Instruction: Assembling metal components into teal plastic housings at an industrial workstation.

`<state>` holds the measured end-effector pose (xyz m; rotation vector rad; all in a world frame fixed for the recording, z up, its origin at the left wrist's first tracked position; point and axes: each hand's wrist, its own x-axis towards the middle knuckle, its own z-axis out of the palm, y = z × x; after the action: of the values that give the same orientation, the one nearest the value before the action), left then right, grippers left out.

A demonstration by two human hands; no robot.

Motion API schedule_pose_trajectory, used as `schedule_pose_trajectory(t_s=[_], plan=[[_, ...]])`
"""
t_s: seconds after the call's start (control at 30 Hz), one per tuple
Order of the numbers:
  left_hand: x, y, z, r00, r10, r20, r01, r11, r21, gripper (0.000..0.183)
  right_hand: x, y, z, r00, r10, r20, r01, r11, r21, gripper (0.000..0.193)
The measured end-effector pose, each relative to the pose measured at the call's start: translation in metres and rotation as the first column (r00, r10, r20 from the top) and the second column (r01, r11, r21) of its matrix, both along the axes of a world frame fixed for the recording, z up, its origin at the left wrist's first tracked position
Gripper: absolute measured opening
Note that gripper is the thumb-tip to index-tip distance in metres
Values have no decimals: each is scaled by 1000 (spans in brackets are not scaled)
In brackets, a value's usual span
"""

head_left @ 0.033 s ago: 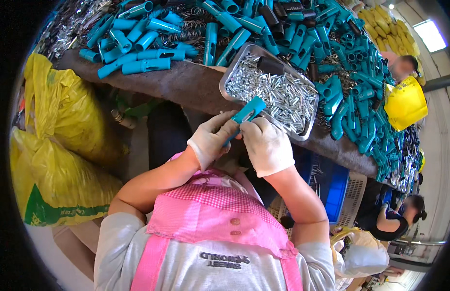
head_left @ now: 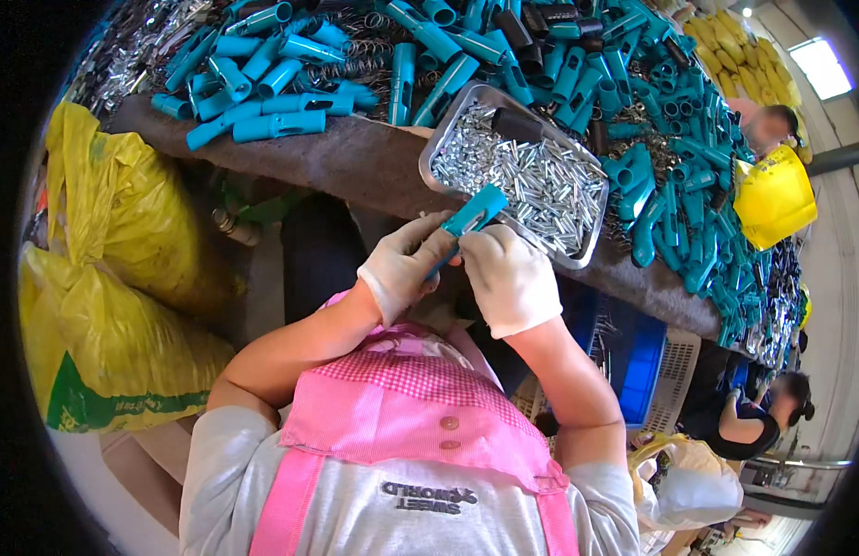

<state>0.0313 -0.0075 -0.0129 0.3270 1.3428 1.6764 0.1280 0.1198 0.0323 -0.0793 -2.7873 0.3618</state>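
Note:
My left hand (head_left: 406, 264), in a pale work glove, is wrapped round a teal slotted plastic tube (head_left: 480, 210). The tube slants up to the right, its open end toward the metal tray (head_left: 428, 157). Against the tube's right side is my gloved right hand (head_left: 508, 275), its fingers pinched together. Whatever lies between those fingertips is hidden. In the tray, just beyond both hands, are many small silvery pins (head_left: 550, 190), smaller metal bits and a dark tube (head_left: 517, 124).
Teal tubes (head_left: 281, 125) and coil springs heap across the brown-covered bench (head_left: 355, 157). Yellow sacks (head_left: 124, 343) stand at the left. Below the bench on the right are a blue crate (head_left: 644, 361) and a pale basket (head_left: 675, 380). Two other people sit farther right.

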Motion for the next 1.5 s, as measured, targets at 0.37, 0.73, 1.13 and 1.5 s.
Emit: schedule_pose_trajectory(t_s=[0.37,0.73,1.13,1.5], plan=[[-2,-8,-7,966,-148,-212,175,978,115,42,-5,7,-60,978,-203,-41,-136,-475,-870,19],[-2,-20,-12,986,86,-145,-59,981,184,40,-25,6,-23,984,70,163,136,294,-946,28],[-15,-34,-9,812,10,583,-164,964,212,31,-100,74,-20,965,-237,114,242,970,-26,20],[-15,-35,-6,871,-78,485,-104,936,336,51,-86,77,-25,957,-274,-93,254,950,-184,15]])
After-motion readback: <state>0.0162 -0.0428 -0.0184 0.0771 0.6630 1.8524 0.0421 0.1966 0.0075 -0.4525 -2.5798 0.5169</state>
